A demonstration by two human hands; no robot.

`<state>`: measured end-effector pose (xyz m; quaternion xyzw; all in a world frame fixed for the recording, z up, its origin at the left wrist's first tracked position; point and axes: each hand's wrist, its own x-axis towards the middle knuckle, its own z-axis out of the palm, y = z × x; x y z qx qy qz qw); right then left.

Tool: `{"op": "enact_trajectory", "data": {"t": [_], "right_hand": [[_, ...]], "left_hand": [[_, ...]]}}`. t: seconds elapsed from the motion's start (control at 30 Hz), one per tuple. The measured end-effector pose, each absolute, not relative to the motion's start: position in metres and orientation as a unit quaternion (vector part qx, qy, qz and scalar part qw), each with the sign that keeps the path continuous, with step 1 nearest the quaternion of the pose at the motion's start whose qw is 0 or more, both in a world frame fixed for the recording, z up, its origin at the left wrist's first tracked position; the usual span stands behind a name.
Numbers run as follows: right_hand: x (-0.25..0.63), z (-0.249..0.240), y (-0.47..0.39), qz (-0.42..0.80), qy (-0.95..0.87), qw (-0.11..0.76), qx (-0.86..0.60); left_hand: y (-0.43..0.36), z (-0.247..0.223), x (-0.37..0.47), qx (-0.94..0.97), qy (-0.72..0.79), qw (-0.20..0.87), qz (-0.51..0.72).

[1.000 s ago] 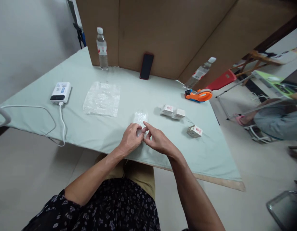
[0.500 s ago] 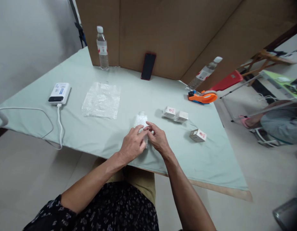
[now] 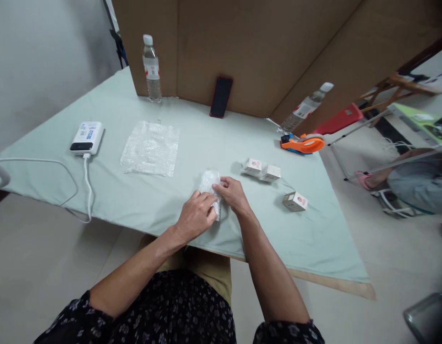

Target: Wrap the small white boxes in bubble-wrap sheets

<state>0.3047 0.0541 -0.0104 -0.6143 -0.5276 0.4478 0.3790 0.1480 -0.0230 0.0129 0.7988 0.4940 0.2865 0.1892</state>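
both hands (image 3: 213, 205) cover the bubble-wrapped bundle (image 3: 208, 181), contents unseen.

On the table (image 3: 142, 200), your left hand (image 3: 196, 217) and right hand (image 3: 234, 193) meet on the bubble-wrap bundle (image 3: 209, 182) near the front edge. Left of it lies the plastic sheet (image 3: 150, 148), further left the power bank (image 3: 86, 137). To your right sit two boxes (image 3: 261, 169) and a third box (image 3: 294, 201); behind them, the tape dispenser (image 3: 302, 143). At the back stand a bottle (image 3: 151, 69) and a phone (image 3: 221, 97).
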Motion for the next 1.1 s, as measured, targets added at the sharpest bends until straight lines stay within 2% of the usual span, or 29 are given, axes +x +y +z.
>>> {"op": "enact_trajectory", "data": {"t": [0.2,0.43,0.53,0.67,0.87,0.97,1.03,1.1], "right_hand": [[0.299,0.007,0.032,0.535,-0.506,0.461,-0.494],[0.305,0.009,0.005,0.551,-0.525,0.464,-0.454],[0.307,0.008,0.004,0.531,-0.560,0.452,-0.448],[0.311,0.012,-0.003,0.466,-0.632,0.415,-0.460],[0.313,0.003,-0.041,0.292,-0.764,0.339,-0.464],[0.307,-0.006,-0.043,0.219,-0.782,0.332,-0.480],[0.305,-0.006,-0.032,0.226,-0.764,0.348,-0.494],[0.306,-0.002,-0.020,0.298,-0.717,0.368,-0.511]], "left_hand": [[-0.021,0.008,0.144,0.771,0.505,0.226,0.316],[-0.019,-0.006,0.139,0.689,0.555,0.227,0.408],[-0.010,-0.006,0.130,0.711,0.527,0.255,0.390],[0.000,-0.001,0.122,0.729,0.482,0.345,0.344],[-0.002,0.001,0.122,0.698,0.474,0.408,0.350],[0.000,0.001,0.124,0.693,0.473,0.412,0.355],[0.004,0.001,0.123,0.677,0.481,0.428,0.357],[0.008,0.003,0.118,0.650,0.478,0.474,0.353]]}}
